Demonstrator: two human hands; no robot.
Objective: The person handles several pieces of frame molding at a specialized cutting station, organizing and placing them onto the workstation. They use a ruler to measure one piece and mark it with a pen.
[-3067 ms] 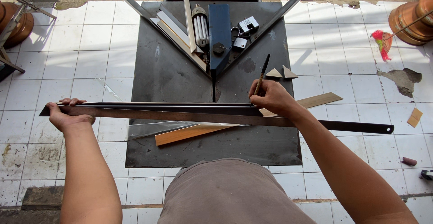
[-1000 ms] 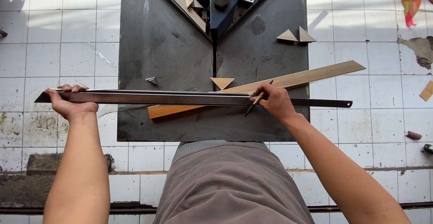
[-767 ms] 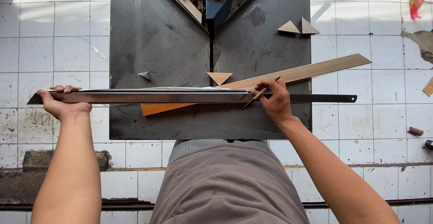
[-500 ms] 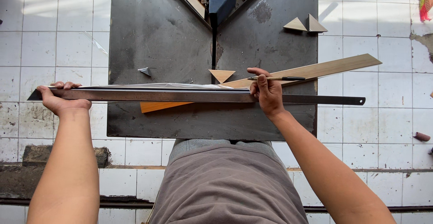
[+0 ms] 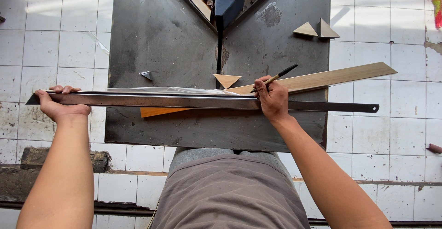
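Two hands on it: left hand [image 5: 60, 107] grips the long stiff moulding strip's [image 5: 152, 100] end, right hand [image 5: 272, 101] pinches a pencil [image 5: 276, 77], pressing midway; looks light, whippy.

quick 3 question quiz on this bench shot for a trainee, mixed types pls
1. True or false: the left hand grips the left end of the long dark moulding strip.
2. What does the right hand hold? A) a pencil B) a chisel C) a brush
3. Fill in: the long metal ruler sticks out past the ____ edge of the dark steel table.

Key
1. True.
2. A, a pencil with its dark end pointing up and right, above the pale wooden strip.
3. Right.
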